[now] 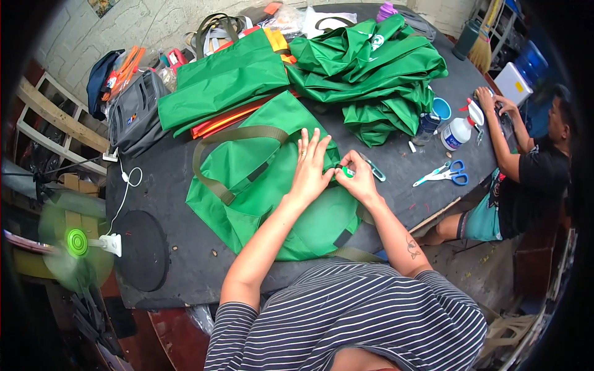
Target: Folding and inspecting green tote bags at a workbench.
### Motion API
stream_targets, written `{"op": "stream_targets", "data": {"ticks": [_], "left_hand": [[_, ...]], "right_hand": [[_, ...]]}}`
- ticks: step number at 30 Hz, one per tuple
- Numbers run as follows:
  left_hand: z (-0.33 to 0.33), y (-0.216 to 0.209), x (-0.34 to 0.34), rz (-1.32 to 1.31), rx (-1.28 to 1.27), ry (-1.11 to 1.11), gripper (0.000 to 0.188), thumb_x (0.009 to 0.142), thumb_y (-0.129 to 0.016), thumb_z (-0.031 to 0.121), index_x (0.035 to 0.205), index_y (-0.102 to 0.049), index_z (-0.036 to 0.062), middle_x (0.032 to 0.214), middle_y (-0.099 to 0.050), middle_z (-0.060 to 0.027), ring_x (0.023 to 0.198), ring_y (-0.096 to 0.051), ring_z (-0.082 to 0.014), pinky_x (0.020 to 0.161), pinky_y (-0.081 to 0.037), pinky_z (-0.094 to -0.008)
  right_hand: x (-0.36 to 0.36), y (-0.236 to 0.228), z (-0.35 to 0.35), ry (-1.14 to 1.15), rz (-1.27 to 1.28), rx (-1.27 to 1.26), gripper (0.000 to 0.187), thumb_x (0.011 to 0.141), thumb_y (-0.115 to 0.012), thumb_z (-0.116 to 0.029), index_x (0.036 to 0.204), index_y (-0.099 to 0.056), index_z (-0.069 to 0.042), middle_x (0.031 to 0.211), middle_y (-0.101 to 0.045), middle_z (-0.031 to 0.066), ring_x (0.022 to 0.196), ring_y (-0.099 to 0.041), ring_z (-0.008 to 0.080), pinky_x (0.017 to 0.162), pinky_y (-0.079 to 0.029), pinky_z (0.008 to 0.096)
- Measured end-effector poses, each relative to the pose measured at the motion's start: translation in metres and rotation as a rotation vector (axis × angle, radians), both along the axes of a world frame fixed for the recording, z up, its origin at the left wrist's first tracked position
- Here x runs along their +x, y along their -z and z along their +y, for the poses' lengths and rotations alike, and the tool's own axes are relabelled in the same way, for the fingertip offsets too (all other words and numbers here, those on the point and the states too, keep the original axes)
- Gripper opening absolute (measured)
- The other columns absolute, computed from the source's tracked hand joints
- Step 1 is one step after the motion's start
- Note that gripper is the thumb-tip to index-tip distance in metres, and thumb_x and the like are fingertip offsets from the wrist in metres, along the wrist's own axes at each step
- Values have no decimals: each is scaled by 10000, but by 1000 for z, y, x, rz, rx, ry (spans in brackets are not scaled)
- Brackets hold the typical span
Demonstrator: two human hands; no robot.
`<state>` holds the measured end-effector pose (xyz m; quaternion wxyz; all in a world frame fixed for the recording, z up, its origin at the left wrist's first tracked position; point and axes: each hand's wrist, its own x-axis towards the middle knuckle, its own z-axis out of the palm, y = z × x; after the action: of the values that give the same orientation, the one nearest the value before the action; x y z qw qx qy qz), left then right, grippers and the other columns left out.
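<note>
Hands (311, 166) on green bag (263, 195), contents hidden; spray bottle (456, 133) beside blue cup (441, 109).

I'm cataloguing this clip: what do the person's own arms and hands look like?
The left hand and right hand are gloveless; the left seems to wear a ring. The short sleeves are dark with thin white stripes. The right forearm bears a dark outline tattoo near the elbow.
</note>
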<state>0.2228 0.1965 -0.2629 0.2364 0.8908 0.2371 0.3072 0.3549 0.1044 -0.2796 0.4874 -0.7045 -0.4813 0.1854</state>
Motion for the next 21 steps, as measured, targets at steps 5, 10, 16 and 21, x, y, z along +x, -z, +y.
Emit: {"op": "stream_targets", "data": {"ticks": [5,10,16,21], "left_hand": [[-3,3,2,-58,55,-33,504,716,-745,88,1182,-555,53,1459,-303,-218,1414,-120,-445,1136,-133,-574],[-3,8,2,-154,79,-58,103,742,-726,92,810,-660,53,1303,-532,-114,1397,-229,-413,1121,-157,-587],[-4,7,3,-100,-38,-41,333,807,-691,218,1121,-665,114,1289,-554,-141,1408,-214,-397,1119,-134,-592],[-7,-12,-5,88,-32,113,797,720,-704,197,1428,-343,125,1474,-303,-196,1434,-46,-422,1127,-39,-601]], "right_hand": [[3,3,0,41,257,79,238,797,-702,-146,858,-508,-24,711,-547,30,602,-493,60,535,-398,248],[14,3,-5,56,528,181,169,840,-674,-89,847,-509,-56,686,-498,-73,544,-413,-17,470,-292,170],[12,1,-11,36,555,188,169,849,-670,-82,852,-503,-55,692,-497,-66,553,-409,-18,484,-297,164],[18,6,-21,-4,471,130,194,800,-676,-104,840,-496,-45,693,-500,-35,566,-424,20,512,-338,202]]}}
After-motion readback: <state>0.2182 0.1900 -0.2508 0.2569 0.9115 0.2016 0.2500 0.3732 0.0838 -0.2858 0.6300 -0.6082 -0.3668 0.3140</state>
